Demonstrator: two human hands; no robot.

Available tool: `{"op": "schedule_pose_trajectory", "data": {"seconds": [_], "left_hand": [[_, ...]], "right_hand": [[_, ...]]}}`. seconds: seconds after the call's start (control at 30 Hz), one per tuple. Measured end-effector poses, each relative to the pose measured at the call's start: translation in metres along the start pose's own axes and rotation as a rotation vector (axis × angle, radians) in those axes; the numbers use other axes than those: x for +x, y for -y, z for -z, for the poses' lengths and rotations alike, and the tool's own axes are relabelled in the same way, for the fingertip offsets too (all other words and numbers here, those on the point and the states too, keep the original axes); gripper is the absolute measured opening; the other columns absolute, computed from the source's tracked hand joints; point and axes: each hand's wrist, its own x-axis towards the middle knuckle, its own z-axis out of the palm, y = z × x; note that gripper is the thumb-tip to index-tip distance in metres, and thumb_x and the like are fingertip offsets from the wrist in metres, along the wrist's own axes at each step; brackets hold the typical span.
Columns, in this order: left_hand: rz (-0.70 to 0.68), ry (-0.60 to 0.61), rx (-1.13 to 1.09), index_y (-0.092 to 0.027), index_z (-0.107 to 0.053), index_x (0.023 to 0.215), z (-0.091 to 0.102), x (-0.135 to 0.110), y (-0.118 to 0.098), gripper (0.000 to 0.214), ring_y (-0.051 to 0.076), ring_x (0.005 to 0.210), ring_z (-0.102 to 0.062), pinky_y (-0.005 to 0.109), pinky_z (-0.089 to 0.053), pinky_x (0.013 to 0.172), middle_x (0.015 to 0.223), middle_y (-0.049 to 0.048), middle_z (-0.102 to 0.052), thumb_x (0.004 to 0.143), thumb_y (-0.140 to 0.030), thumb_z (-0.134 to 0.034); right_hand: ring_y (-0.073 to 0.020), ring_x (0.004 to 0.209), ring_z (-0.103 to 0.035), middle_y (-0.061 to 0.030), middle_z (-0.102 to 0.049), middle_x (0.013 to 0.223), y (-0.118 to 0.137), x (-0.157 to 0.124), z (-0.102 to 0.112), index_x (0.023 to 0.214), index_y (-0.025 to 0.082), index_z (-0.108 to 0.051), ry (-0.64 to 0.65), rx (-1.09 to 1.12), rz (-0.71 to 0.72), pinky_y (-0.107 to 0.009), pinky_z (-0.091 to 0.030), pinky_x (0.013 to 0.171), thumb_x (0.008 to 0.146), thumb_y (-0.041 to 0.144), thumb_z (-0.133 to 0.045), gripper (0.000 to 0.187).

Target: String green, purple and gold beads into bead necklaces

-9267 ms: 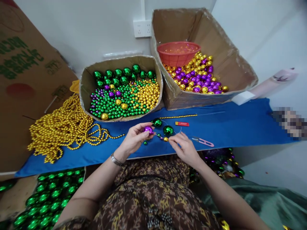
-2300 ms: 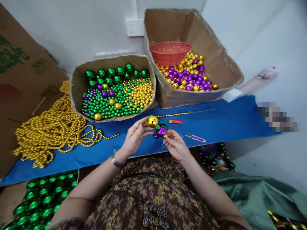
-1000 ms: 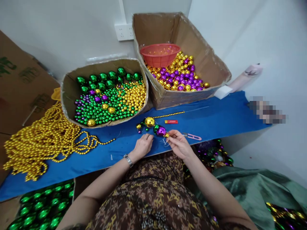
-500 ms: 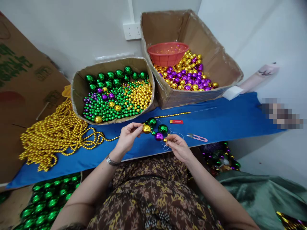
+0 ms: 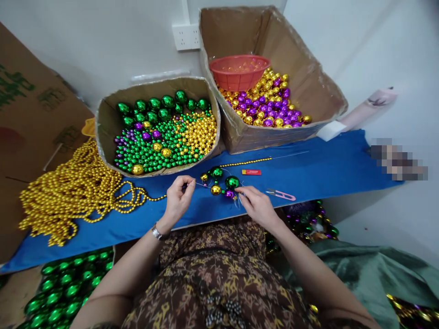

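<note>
My left hand (image 5: 180, 194) is closed in a pinch on a thin string (image 5: 202, 185), drawn out to the left of a small cluster of shiny beads. In that cluster are a gold bead (image 5: 216, 189), two larger green beads, one green bead (image 5: 232, 182) nearer my right hand, and a purple bead (image 5: 229, 194). My right hand (image 5: 255, 202) pinches at the cluster's right end, beside the purple bead, where loose white thread ends show. Its fingertips partly cover what they grip, so I cannot make it out.
A red lighter (image 5: 251, 172) and pink thread snips (image 5: 281, 194) lie on the blue cloth (image 5: 329, 169). Behind stand a box of green and gold beads (image 5: 219, 132) and a taller box (image 5: 284, 135) holding a red basket (image 5: 236, 82). Gold bead strands (image 5: 65, 192) pile up left.
My left hand has let go of the gold bead and moved left, pulling string out. The bead cluster now lies lower on the cloth, and my right hand has shifted slightly right.
</note>
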Motion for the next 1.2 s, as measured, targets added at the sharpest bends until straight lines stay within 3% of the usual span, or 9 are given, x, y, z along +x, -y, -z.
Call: {"op": "schedule_pose_trajectory", "data": {"seconds": [0.13,0.33,0.43,0.53,0.63,0.73,0.9,1.2], "left_hand": [[-0.189,-0.015,0.056,-0.017,-0.062,0.082,0.009,0.007,-0.028,0.012,0.014,0.081,-0.060,0.023,-0.046,0.068,0.088,0.0038,-0.066,0.087,-0.028,-0.060],[-0.266,-0.005,0.036,-0.017,-0.062,0.082,0.011,0.009,-0.045,0.009,0.014,0.084,-0.061,0.023,-0.048,0.069,0.090,0.0044,-0.066,0.088,-0.024,-0.060],[-0.169,-0.010,-0.033,-0.017,-0.064,0.080,0.009,0.005,-0.043,0.012,0.012,0.076,-0.060,0.021,-0.047,0.061,0.090,0.0047,-0.067,0.086,-0.027,-0.063],[0.074,0.028,-0.311,-0.016,-0.069,0.084,0.006,0.004,-0.038,0.016,0.008,0.061,-0.056,0.019,-0.044,0.053,0.083,0.0036,-0.067,0.083,-0.032,-0.067],[0.337,0.067,-0.682,-0.016,-0.072,0.092,0.007,0.006,-0.034,0.023,0.010,0.067,-0.062,0.018,-0.047,0.056,0.090,0.0062,-0.070,0.079,-0.035,-0.072],[0.483,0.042,-0.865,-0.014,-0.073,0.092,0.011,0.010,-0.030,0.027,0.012,0.075,-0.067,0.018,-0.052,0.061,0.098,0.0082,-0.071,0.069,-0.028,-0.080],[0.564,0.000,-0.954,-0.013,-0.072,0.092,0.014,0.011,-0.027,0.028,0.012,0.073,-0.069,0.017,-0.055,0.062,0.090,0.0073,-0.073,0.067,-0.021,-0.081],[0.557,-0.010,-0.993,-0.012,-0.070,0.090,0.014,0.012,-0.024,0.022,0.012,0.074,-0.069,0.018,-0.056,0.065,0.094,0.0097,-0.074,0.071,-0.020,-0.079]], "right_hand": [[-0.0192,0.100,-0.066,-0.0084,-0.069,0.109,0.024,0.022,-0.003,0.117,0.021,-0.064,-0.086,-0.022,0.165,-0.032,-0.053,0.089,0.098,0.027,-0.043,0.029],[-0.0177,0.096,-0.064,-0.0077,-0.067,0.109,0.043,0.044,-0.019,0.110,0.022,-0.068,-0.128,-0.197,0.303,-0.029,-0.053,0.086,0.097,0.026,-0.049,0.024],[-0.0159,0.090,-0.063,-0.0064,-0.068,0.104,0.044,0.046,-0.023,0.099,0.021,-0.069,-0.105,-0.265,0.337,-0.026,-0.050,0.079,0.096,0.027,-0.050,0.020],[-0.0148,0.082,-0.062,-0.0045,-0.070,0.091,0.043,0.044,-0.024,0.091,0.020,-0.068,-0.061,-0.310,0.354,-0.025,-0.046,0.073,0.097,0.027,-0.049,0.021],[-0.0149,0.077,-0.060,-0.0032,-0.070,0.081,0.039,0.042,-0.022,0.095,0.019,-0.066,-0.069,-0.337,0.324,-0.025,-0.043,0.070,0.098,0.026,-0.046,0.022],[-0.0155,0.076,-0.060,-0.0033,-0.071,0.081,0.036,0.039,-0.020,0.102,0.020,-0.066,-0.072,-0.359,0.329,-0.025,-0.041,0.069,0.098,0.026,-0.046,0.021],[-0.0152,0.077,-0.059,-0.0038,-0.070,0.081,0.037,0.038,-0.018,0.106,0.021,-0.068,-0.041,-0.380,0.384,-0.025,-0.042,0.070,0.099,0.025,-0.046,0.024],[-0.0138,0.073,-0.056,-0.0020,-0.066,0.074,0.044,0.038,-0.018,0.103,0.022,-0.070,-0.078,-0.387,0.425,-0.024,-0.040,0.067,0.098,0.026,-0.048,0.023]]}}
